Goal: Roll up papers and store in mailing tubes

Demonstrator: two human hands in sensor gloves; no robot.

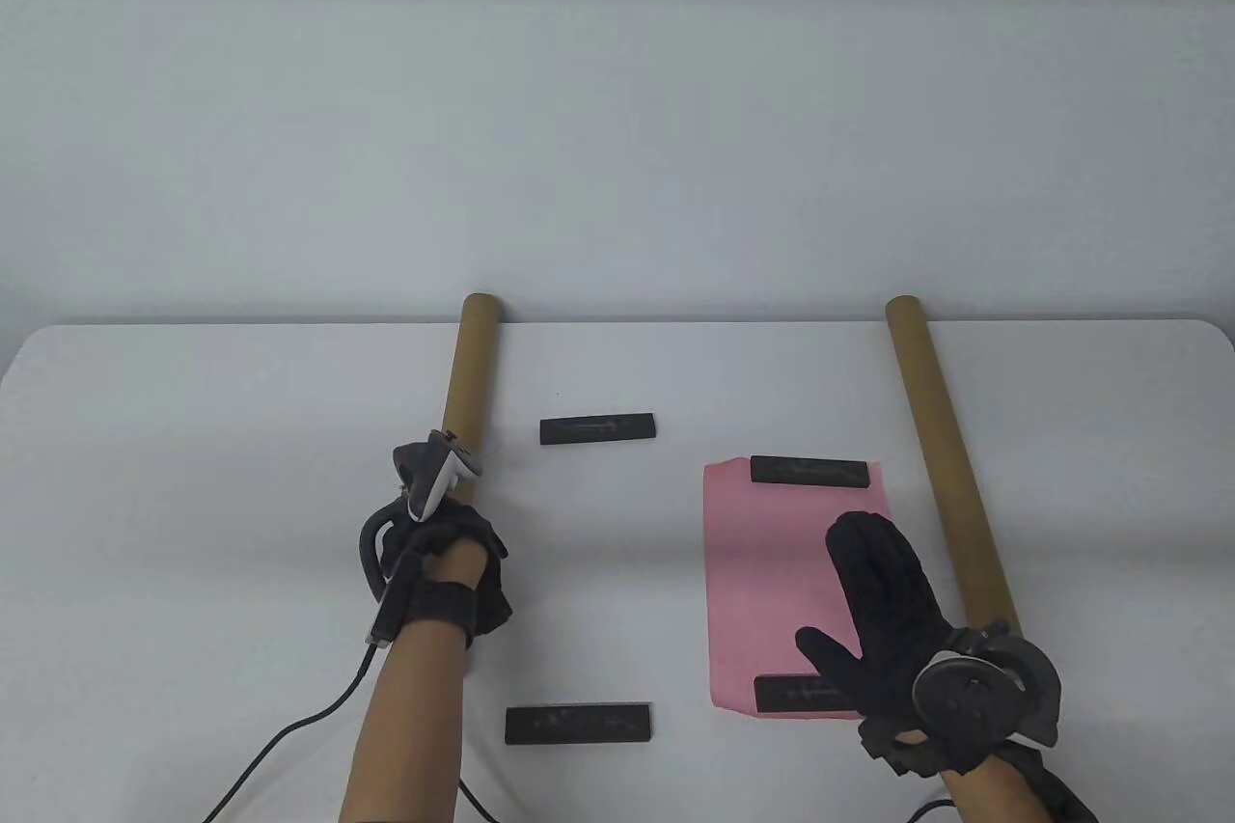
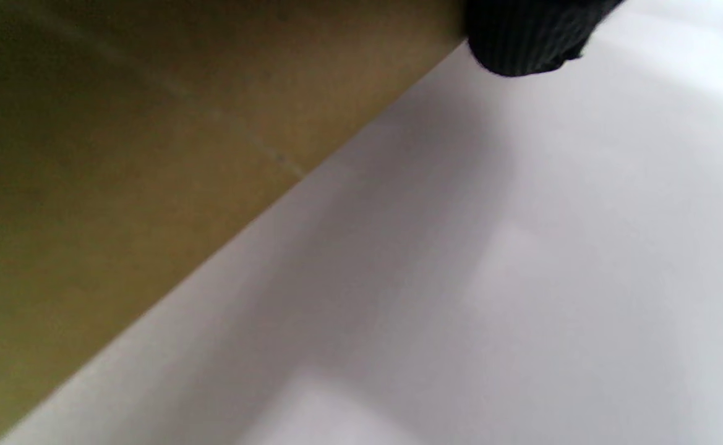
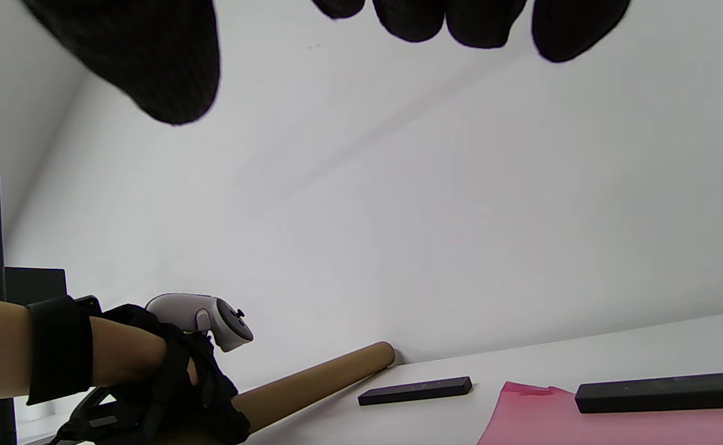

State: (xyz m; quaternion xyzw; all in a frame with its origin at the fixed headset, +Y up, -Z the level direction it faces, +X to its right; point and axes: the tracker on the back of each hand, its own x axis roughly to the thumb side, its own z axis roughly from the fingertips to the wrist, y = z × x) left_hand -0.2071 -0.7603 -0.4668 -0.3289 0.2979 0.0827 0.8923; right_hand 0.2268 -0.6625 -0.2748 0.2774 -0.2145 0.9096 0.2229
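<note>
The left cardboard mailing tube (image 1: 468,379) lies lengthwise on the white table. My left hand (image 1: 461,558) grips its near end; the left wrist view shows the tube (image 2: 120,154) close up with a gloved fingertip (image 2: 522,37) on it. The right tube (image 1: 950,466) lies at the right, untouched. A pink paper (image 1: 772,572) lies flat beside it, with one black bar (image 1: 809,471) on its far edge and another (image 1: 796,694) on its near edge. My right hand (image 1: 873,587) is open over the paper with its fingers (image 3: 485,25) spread; I cannot tell whether it touches the paper.
Two more black bars lie on the bare table, one at the middle (image 1: 597,429) and one near the front (image 1: 577,725). A glove cable (image 1: 289,736) trails off the front left. A white wall stands behind the table's far edge (image 1: 675,321).
</note>
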